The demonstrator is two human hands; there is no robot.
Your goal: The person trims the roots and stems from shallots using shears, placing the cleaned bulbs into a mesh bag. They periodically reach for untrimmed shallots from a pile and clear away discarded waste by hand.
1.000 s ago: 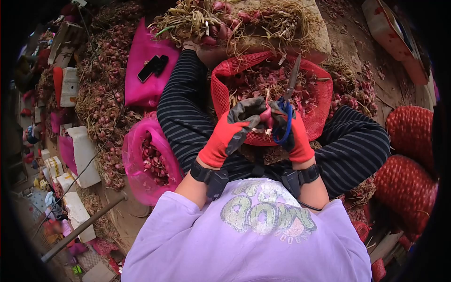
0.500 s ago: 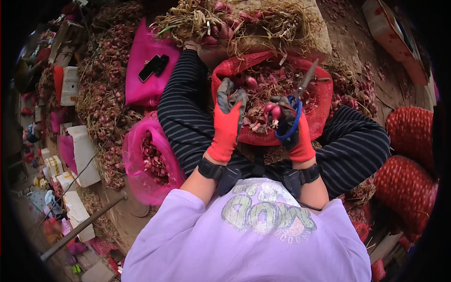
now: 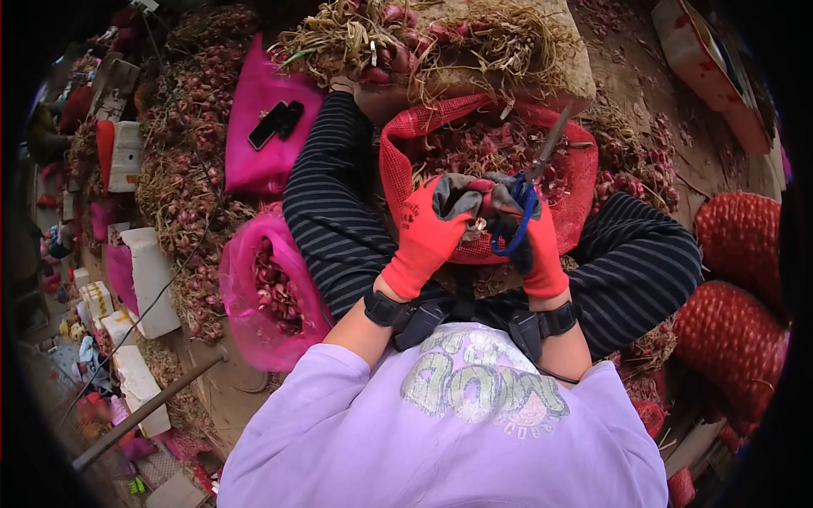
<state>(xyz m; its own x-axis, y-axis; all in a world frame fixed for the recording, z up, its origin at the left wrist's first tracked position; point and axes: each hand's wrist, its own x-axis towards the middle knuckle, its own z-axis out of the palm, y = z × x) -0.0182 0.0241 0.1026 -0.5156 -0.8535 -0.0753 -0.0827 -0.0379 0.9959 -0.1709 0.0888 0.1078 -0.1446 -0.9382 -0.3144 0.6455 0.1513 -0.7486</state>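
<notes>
Red-purple shallot bulb (image 3: 481,185) sits between my gloved hands, over the near side of the open red mesh bag (image 3: 397,161). My left hand (image 3: 429,230) pinches it; my right hand (image 3: 539,254) meets it while gripping the blue-handled metal scissors (image 3: 552,146), blades pointing up and away. Loose bulbs (image 3: 278,292) that look free of long stalks lie in the pink mesh bag (image 3: 237,284) by my left leg, but dry-stalked shallots (image 3: 508,38) heaped on the pale block (image 3: 581,74) suggest plenty is left. The red rim curves close around my hands, its wide mouth giving some room above papery scraps (image 3: 474,142). Beyond, the block's edge limits reach; striped trouser legs (image 3: 326,195) hem both sides.
</notes>
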